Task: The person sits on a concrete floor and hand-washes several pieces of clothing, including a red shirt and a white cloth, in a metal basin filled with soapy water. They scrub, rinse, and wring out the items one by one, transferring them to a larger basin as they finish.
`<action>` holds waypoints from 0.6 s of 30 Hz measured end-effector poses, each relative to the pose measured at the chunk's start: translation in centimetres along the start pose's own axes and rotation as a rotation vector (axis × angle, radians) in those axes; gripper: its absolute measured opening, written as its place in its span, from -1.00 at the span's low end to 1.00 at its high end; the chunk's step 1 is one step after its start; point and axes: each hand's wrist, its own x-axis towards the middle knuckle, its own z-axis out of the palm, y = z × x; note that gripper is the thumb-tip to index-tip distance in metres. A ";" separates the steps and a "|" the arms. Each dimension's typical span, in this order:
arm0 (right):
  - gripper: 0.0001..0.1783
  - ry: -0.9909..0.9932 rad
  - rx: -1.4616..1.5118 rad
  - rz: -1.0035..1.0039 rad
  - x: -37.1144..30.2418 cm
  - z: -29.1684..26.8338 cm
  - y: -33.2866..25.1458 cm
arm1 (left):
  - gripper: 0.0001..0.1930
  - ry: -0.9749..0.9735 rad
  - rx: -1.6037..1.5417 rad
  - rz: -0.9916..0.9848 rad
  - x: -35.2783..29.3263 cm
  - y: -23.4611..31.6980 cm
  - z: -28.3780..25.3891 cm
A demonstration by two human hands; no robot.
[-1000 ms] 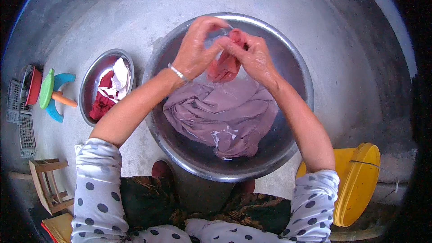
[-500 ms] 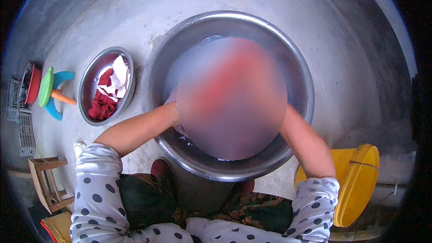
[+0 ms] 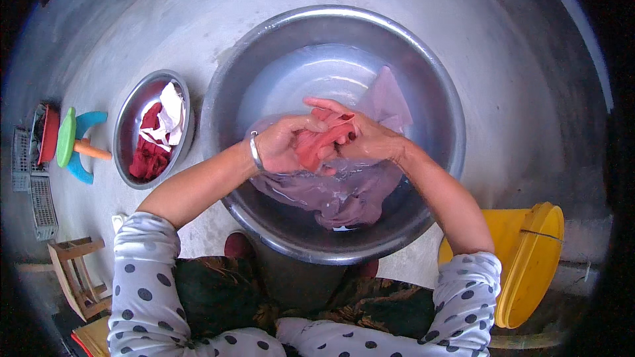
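Observation:
Above the water of a large metal basin [image 3: 221,92], my left hand [image 3: 284,142] is closed around one side of a crumpled red cloth [image 3: 314,149]. My right hand [image 3: 374,140] grips the cloth's other side, one of its fingers stretched out past it. A silver bangle [image 3: 255,152] circles my left wrist. Beneath both hands a large mauve cloth [image 3: 357,198] lies partly under water, and one corner of it spreads up the basin's far right side. Some of my fingertips are hidden in the red cloth's folds.
To the left stands a smaller metal basin [image 3: 120,125] with dark red and white cloths [image 3: 173,116]. Beyond it are a green, orange and blue plastic object [image 3: 69,139] and grey crates [image 3: 43,205]. A wooden stool [image 3: 76,274] is at lower left, a yellow bucket [image 3: 536,264] at lower right.
The basin's middle was blurred over half a second ago, so the hands and cloth cannot be compared. My left forearm sits slightly higher now, and the view has shifted a little.

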 end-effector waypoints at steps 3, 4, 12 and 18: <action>-0.31 0.083 0.121 0.037 0.6 -0.5 1.1 | -0.65 -0.099 0.125 -0.109 -0.4 0.5 -1.6; -0.31 0.099 0.124 0.060 0.6 -0.4 0.4 | -0.65 0.133 0.550 -0.107 -0.6 1.0 -0.8; -0.46 0.559 0.629 -0.202 1.7 3.3 1.0 | -0.68 0.307 0.794 0.095 0.2 0.0 0.4; -0.48 0.247 0.480 -0.078 2.4 0.3 1.3 | -0.75 0.213 0.364 0.025 0.7 -1.3 -0.7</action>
